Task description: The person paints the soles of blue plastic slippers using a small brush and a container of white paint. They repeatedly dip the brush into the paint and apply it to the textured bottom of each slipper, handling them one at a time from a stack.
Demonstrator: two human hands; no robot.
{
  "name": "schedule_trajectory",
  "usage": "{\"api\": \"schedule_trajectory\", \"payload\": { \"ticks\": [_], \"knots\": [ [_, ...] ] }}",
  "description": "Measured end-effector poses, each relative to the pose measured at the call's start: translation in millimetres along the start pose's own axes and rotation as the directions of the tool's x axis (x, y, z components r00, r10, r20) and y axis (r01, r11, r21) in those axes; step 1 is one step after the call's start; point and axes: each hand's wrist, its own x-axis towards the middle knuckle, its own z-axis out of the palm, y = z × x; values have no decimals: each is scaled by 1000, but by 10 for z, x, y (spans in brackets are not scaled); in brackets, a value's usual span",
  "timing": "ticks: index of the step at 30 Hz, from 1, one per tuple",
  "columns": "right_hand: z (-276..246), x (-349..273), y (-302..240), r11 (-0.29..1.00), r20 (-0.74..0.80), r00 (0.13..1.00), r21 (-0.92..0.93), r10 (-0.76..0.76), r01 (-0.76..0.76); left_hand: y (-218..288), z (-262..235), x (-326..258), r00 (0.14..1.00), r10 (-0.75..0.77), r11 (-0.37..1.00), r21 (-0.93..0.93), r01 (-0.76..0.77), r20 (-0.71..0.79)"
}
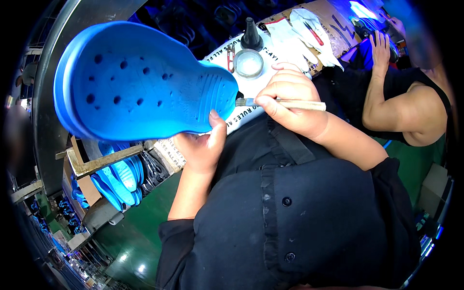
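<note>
A large blue shoe sole point(159, 92) with round holes toward its wide end and ridges near its heel is held up at the left. Layered edges at its wide end suggest a stack of several. My left hand point(200, 147) is closed on the heel's near side, thumb on top, the other fingers hidden beneath. My right hand point(292, 99) pinches a brush point(302, 104) with a pale wooden handle. The dark brush tip meets the heel's right edge, beside a small black spot. Just beyond that hand stands a round jar point(248, 63) with pale contents.
Behind the jar are a black cone-shaped nozzle point(251, 36) and a small red tool point(231, 58). White gloves point(295, 38) lie on the printed covering farther right. A co-worker's arm point(394, 108) is at right. More blue soles point(118, 179) fill a rack at lower left.
</note>
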Motion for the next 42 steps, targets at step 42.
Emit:
{"api": "schedule_trajectory", "payload": {
  "ticks": [42],
  "knots": [
    [-837, -846, 827, 630, -177, 737, 667, 652, -398, -814, -916, -437, 311, -949, 305, -113, 946, 45]
  ]
}}
